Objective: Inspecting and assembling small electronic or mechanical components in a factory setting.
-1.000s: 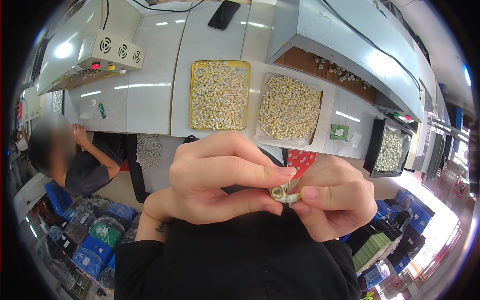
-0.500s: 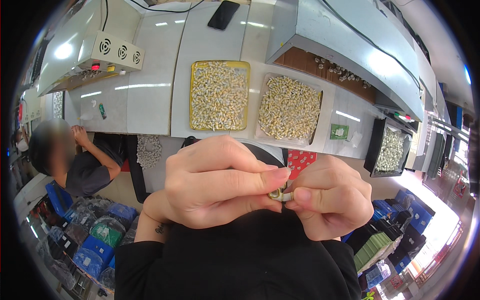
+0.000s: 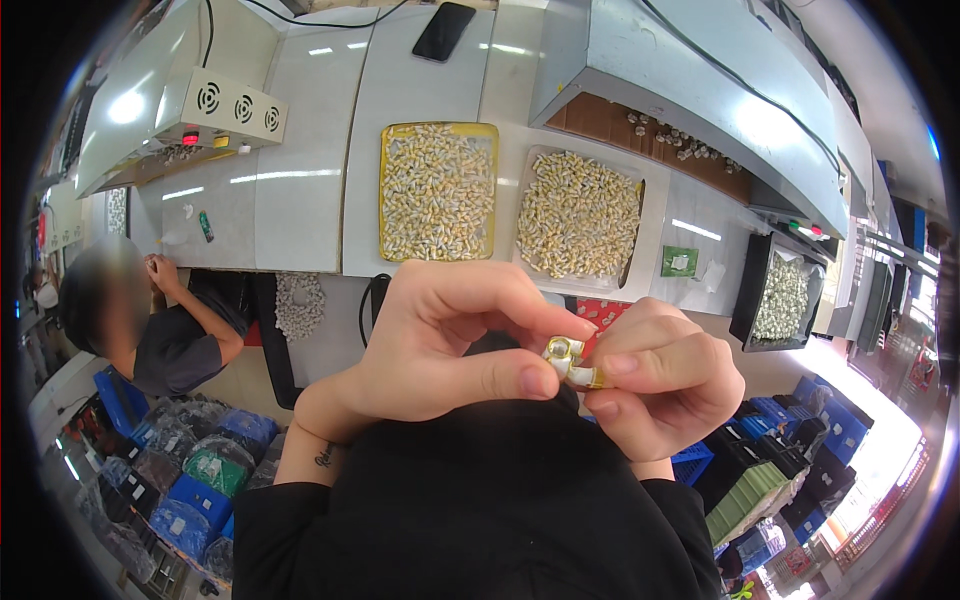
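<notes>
A small white-and-gold tubular piece (image 3: 563, 350) is in front of my chest, one round end facing up. At its lower right end, my right hand (image 3: 665, 375) is closed in a pinch between thumb and forefinger. My left hand (image 3: 450, 345) curves around the other side, its forefinger above the piece and its thumb below left, with a gap between them. I cannot make out whether those fingertips touch it. Beyond my hands, a yellow tray (image 3: 495, 190) and a pale tray (image 3: 630, 280) are full of similar-looking small white-and-gold pieces.
A metal hood (image 3: 690, 70) stands at the far right and a vented machine (image 3: 235, 110) at the far left. On the table lie a phone (image 3: 443, 32) and green packet (image 3: 679, 262). A dark bin (image 3: 742, 330) of pieces is at right. Another person (image 3: 180, 345) sits at left.
My left thumb and forefinger have spread apart from their pinch, and that hand has rolled open. More of the piece shows now, turned round-end up, with my right hand still pinching it.
</notes>
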Demonstrator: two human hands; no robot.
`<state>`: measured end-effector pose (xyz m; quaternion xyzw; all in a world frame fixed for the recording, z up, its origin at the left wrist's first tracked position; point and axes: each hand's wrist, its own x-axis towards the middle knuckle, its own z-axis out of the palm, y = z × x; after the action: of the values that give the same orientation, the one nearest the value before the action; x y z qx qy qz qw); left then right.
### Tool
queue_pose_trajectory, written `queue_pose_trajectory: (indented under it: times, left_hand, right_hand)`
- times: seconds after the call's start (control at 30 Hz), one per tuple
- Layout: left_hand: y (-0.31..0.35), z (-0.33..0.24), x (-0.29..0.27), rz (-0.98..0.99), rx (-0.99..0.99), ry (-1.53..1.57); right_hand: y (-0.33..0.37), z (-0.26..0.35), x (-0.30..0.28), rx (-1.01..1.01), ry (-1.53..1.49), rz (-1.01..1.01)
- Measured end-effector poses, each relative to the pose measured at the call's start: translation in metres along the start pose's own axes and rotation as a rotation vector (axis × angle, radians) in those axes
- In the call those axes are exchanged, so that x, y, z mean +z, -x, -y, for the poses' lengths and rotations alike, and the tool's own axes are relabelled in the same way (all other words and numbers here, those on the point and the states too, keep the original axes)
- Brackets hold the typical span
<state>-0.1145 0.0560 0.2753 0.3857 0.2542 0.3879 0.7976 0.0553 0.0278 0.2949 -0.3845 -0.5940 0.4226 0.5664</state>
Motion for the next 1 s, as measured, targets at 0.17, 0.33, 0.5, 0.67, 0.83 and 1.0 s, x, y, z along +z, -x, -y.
queue_pose_trajectory:
  times: [0.17,0.33,0.5,0.67,0.83,1.0]
  left_hand:
    - [0.0012,0.0001,0.0035,-0.051,-0.152,0.146]
    - [-0.0022,0.0044,-0.0039,0.112,-0.066,0.252]
    - [-0.0007,0.0080,-0.0051,0.107,-0.108,0.289]
    - [-0.0010,0.0076,-0.0049,0.105,-0.126,0.305]
    - [-0.0017,0.0063,-0.0042,0.083,-0.102,0.277]
    - [-0.0027,0.0034,-0.0052,0.065,-0.116,0.219]
  right_hand:
    - [0.0000,0.0044,0.0007,-0.040,0.094,-0.005]
    - [-0.0004,0.0056,0.0011,-0.102,0.170,-0.003]
    - [0.0008,0.0022,0.0031,-0.174,0.191,-0.064]
    - [-0.0001,0.0008,0.0025,-0.219,0.262,-0.030]
    - [-0.0023,0.0035,0.0027,-0.256,0.357,-0.016]
    - [-0.0062,0.0057,0.0026,-0.288,0.466,-0.007]
